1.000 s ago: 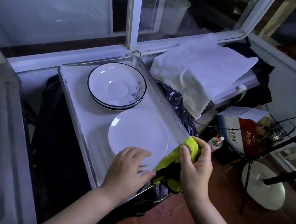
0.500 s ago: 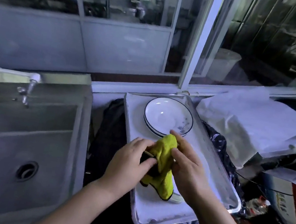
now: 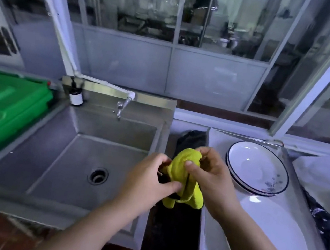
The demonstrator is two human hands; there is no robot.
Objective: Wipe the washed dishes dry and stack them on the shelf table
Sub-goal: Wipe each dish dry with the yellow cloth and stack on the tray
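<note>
Dishes (image 3: 257,167) with blue rims are stacked on the table (image 3: 202,249) at the right, and a white plate (image 3: 272,232) is laid nearer. A yellow cloth (image 3: 183,168) is held up between sink (image 3: 56,161) and table. It is gripped by the curled fingers of the left hand (image 3: 147,178) and pinched at its top by the right hand (image 3: 213,180).

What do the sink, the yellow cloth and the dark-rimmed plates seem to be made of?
Sink: probably stainless steel, with a dull brushed grey surface, soft reflections and folded sheet edges.
Cloth: likely microfibre or similar soft fabric; it looks fuzzy and hangs in limp, crumpled folds.
Plates: probably glazed ceramic, glossy white with bright highlights and a thin dark rim line.
</note>
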